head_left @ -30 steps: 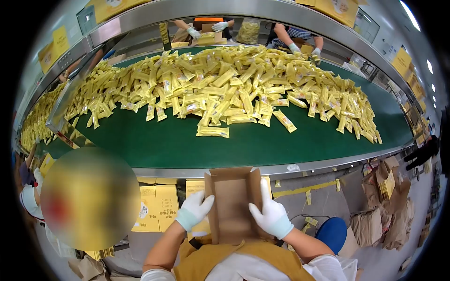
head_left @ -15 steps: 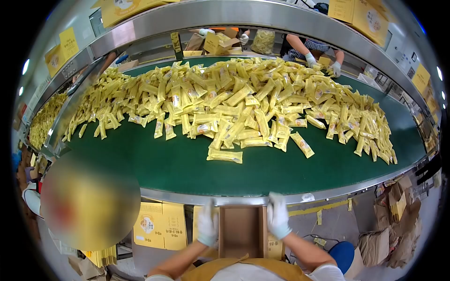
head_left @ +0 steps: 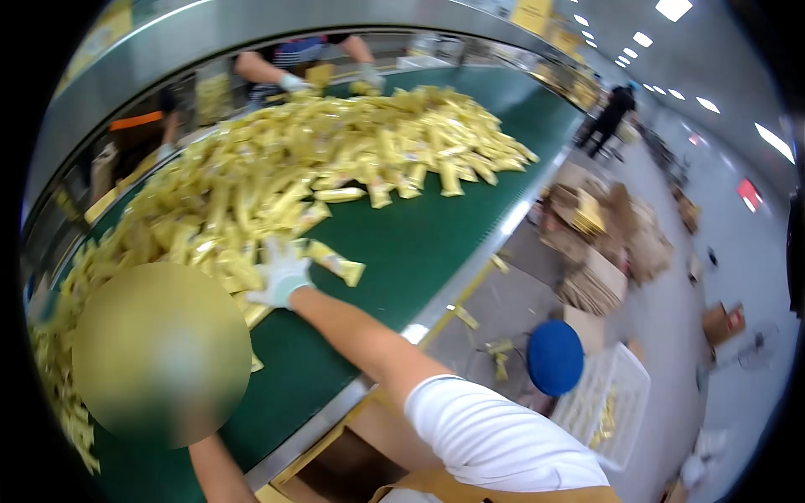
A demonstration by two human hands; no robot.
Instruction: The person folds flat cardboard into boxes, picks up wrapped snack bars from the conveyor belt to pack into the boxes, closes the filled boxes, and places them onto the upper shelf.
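The green belt [head_left: 402, 243] is heaped with loose yellow packets [head_left: 277, 151]; below its near edge, no packet can be made out in the open box [head_left: 390, 440]. The right hand [head_left: 282, 273] is laid, fingers spread, on packets; the left hand [head_left: 179, 360] is too blurred to tell.

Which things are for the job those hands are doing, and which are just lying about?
Seem part of the job:
- yellow packets, heaped up
- green belt under them
- right hand, fingers spread at the packets
- open box by the belt's edge

Probably just lying about:
- round blue seat
- brown cardboard stack on the floor
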